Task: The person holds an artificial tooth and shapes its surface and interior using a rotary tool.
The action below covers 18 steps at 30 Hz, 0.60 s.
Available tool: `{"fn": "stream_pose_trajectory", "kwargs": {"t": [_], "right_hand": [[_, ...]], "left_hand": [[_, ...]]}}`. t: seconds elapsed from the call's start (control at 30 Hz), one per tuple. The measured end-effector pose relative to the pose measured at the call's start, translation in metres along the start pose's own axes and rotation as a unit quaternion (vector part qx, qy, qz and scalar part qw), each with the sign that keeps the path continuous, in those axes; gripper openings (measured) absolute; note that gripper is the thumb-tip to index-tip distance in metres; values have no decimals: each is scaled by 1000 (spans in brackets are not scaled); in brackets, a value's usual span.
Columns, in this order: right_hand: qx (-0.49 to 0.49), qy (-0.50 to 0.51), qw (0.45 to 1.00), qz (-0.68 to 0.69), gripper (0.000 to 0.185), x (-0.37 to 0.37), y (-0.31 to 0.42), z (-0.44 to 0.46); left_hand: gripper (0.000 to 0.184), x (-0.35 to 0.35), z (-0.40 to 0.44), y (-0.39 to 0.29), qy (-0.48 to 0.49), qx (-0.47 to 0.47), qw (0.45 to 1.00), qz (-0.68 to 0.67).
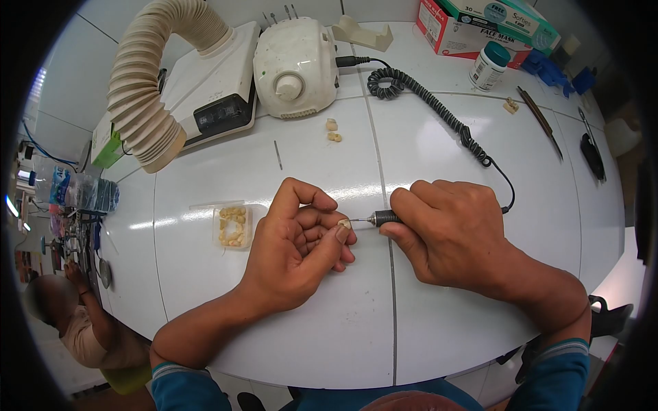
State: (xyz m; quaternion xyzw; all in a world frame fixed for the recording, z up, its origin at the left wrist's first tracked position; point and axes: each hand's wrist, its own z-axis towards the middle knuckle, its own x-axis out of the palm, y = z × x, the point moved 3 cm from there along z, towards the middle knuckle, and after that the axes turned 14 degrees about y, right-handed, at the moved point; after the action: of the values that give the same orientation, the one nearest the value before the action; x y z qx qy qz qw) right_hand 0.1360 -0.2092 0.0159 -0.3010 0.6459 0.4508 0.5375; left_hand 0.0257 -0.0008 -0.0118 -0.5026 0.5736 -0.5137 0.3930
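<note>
My left hand (301,246) pinches a small cream dental crown (344,224) between thumb and fingertips, the other fingers curled behind it. In my right hand (449,229) is a rotary handpiece (385,218), gripped with the fingers wrapped round its body. Its thin metal bur (359,220) points left and reaches the crown; whether the tip touches it I cannot tell. Left of my left hand, a small clear box (216,240) holds several cream tooth-shaped pieces (233,227). A coiled black cord (439,101) runs from the handpiece to the white control unit (295,68).
A ribbed extraction hose (140,103) arches over the back left. A loose bur (278,155) and tooth-shaped pieces (333,131) lie mid-table. Towards the right are a white jar (488,68), a carving tool (540,122) and mask boxes (473,31). Another person (92,322) sits at far left.
</note>
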Motion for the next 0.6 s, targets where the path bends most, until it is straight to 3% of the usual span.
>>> {"fn": "stream_pose_trajectory", "kwargs": {"t": [0.6], "right_hand": [[-3, 13, 1000, 3, 30, -1, 0, 0]], "left_hand": [[29, 0, 0, 0, -1, -6, 1000, 9]]}}
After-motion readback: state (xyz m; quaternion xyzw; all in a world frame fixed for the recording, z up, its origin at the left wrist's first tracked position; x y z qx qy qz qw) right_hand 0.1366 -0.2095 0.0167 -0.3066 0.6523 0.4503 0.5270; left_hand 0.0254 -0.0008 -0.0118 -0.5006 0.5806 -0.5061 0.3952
